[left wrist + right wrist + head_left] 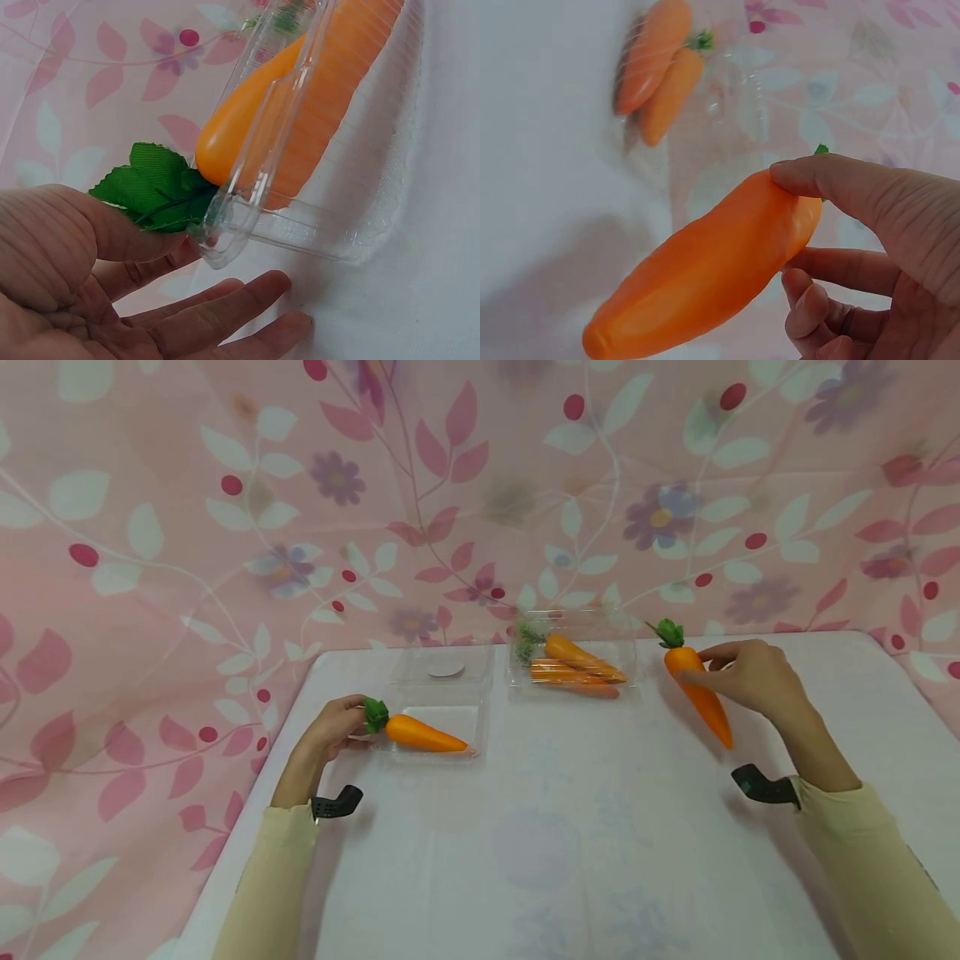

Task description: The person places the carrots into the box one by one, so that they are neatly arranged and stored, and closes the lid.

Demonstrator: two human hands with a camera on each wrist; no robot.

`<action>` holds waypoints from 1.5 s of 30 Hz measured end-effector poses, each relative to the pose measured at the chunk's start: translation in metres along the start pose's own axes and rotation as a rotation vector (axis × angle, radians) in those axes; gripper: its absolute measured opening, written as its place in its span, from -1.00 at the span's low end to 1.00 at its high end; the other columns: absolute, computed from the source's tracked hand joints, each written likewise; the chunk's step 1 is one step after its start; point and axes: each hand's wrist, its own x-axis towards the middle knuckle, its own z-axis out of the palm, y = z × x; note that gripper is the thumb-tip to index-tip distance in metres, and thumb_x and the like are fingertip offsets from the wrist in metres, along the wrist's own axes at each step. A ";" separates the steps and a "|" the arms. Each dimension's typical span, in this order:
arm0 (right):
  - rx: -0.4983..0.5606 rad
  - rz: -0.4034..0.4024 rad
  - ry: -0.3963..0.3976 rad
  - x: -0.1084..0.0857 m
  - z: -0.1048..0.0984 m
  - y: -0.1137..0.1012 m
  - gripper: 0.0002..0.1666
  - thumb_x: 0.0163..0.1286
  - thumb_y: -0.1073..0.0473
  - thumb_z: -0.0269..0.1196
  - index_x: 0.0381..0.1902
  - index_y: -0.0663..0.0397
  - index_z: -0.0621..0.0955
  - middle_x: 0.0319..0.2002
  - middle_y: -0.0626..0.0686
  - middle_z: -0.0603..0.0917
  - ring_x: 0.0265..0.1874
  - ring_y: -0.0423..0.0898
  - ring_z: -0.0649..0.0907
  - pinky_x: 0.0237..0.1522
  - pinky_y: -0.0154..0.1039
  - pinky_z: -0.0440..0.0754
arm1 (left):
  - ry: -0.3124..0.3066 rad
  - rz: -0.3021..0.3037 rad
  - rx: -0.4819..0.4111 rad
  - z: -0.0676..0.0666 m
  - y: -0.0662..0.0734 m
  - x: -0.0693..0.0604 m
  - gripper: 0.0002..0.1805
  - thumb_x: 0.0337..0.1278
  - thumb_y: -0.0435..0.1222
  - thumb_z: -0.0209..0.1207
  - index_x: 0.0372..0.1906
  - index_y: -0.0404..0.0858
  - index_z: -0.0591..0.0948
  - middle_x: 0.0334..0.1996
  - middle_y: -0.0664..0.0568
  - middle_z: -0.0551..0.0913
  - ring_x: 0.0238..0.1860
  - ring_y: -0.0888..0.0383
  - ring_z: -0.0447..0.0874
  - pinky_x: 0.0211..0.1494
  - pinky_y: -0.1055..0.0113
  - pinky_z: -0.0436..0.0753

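Note:
My left hand (pixel 330 728) pinches the rim of a clear plastic box (pixel 461 712) between thumb and fingers. In the left wrist view the thumb lies by the leaves, at the box's corner, and the lower fingers are spread. An orange toy carrot (pixel 423 734) with green cloth leaves (pixel 150 184) lies in that box, leaf end toward the left hand. The hinged lid (pixel 442 667) stands raised behind. On the right, my right hand (pixel 761 678) holds another toy carrot (pixel 701 693) near its thick end, leaves up and tip angled down toward the table.
A second clear plastic box (pixel 626 650) stands at the table's back middle with several orange carrots (pixel 577 660) and some greenery (pixel 527 637) inside. Pale cloth covers the table (pixel 540 827). A pink floral curtain (pixel 480 493) hangs behind it.

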 end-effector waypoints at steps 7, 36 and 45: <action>0.038 -0.023 0.006 0.002 -0.004 -0.015 -0.06 0.08 -0.44 0.38 0.12 0.24 0.64 -0.08 0.27 0.62 -0.17 0.16 0.53 -0.43 -0.17 0.52 | -0.015 -0.009 -0.016 0.000 0.001 -0.001 -0.64 0.30 -0.46 -0.02 0.17 -0.45 0.45 -0.14 -0.09 0.61 -0.13 -0.02 0.66 0.05 -0.06 0.61; 0.260 -0.181 0.050 0.019 0.021 -0.101 -0.34 0.05 -0.20 0.52 0.00 0.11 0.74 -0.33 0.15 0.53 -0.34 0.05 0.42 -0.52 -0.17 0.44 | 0.001 -0.011 0.000 0.000 0.001 0.000 -0.68 0.30 -0.44 -0.03 0.12 -0.42 0.48 -0.10 -0.13 0.60 -0.17 0.01 0.66 -0.01 0.01 0.66; 0.351 -0.277 0.017 0.029 0.041 -0.133 -0.45 0.02 -0.09 0.57 0.00 -0.09 0.76 -0.33 0.04 0.67 -0.41 0.02 0.47 -0.57 -0.26 0.41 | -0.006 0.002 -0.006 -0.002 0.000 0.001 -0.69 0.27 -0.47 -0.05 0.09 -0.41 0.48 -0.12 -0.11 0.59 -0.21 0.05 0.65 -0.09 0.10 0.70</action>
